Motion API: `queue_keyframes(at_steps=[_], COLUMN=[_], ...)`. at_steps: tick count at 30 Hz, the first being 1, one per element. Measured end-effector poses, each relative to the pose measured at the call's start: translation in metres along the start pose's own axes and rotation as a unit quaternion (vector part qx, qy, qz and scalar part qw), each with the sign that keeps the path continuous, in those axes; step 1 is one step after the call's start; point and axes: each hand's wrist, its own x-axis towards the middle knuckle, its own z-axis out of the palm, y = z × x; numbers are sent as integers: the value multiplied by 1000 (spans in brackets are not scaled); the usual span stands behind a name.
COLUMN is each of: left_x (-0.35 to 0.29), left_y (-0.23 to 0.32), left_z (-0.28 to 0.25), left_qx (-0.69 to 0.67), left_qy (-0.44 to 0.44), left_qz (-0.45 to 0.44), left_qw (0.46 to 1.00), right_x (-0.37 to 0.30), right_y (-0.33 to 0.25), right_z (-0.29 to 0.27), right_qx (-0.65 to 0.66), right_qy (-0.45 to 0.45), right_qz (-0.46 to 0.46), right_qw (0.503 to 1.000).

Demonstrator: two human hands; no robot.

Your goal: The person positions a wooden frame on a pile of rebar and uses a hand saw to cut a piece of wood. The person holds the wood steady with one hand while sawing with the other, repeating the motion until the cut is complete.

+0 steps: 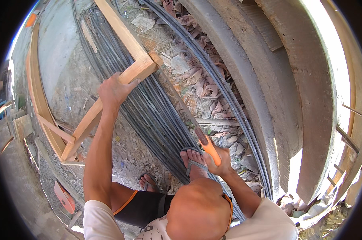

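Observation:
A wooden frame (83,125) of pale lumber lies across a bundle of dark steel bars (149,106). My left hand (116,91) is wrapped over its near crosspiece, a little left of the corner, with the thumb along the wood. In my right hand (218,161) is the orange handle of a handsaw (182,103). Its long thin blade reaches up and left to the frame's right corner, beside a short protruding wood end (156,59). Whether the teeth are in the wood, I cannot tell. One sandalled foot (196,162) is on the bars, near the saw handle.
More long bars (225,90) curve past on the right, over rubble and dry leaves (207,86). Beyond them stand large weathered boards (265,80). A flat reddish-orange thing (65,197) lies at lower left. Behind the frame is a grey concrete surface (63,52).

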Motion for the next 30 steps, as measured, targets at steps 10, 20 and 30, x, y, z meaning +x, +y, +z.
queue_keyframes(at_steps=[10, 20, 30], left_x=[1, -2, 0], left_y=[9, -5, 0], left_z=[1, 2, -3], left_qx=[-10, -13, -20], left_qy=[-20, 7, -23], left_qz=[23, 1, -5], left_qw=[999, 1000, 1000], right_x=[171, -5, 84], right_y=[-9, 46, 27], right_z=[54, 10, 48], right_qx=[66, -4, 62], right_qy=[21, -16, 35], right_qz=[32, -23, -13], right_qw=[997, 1000, 997])
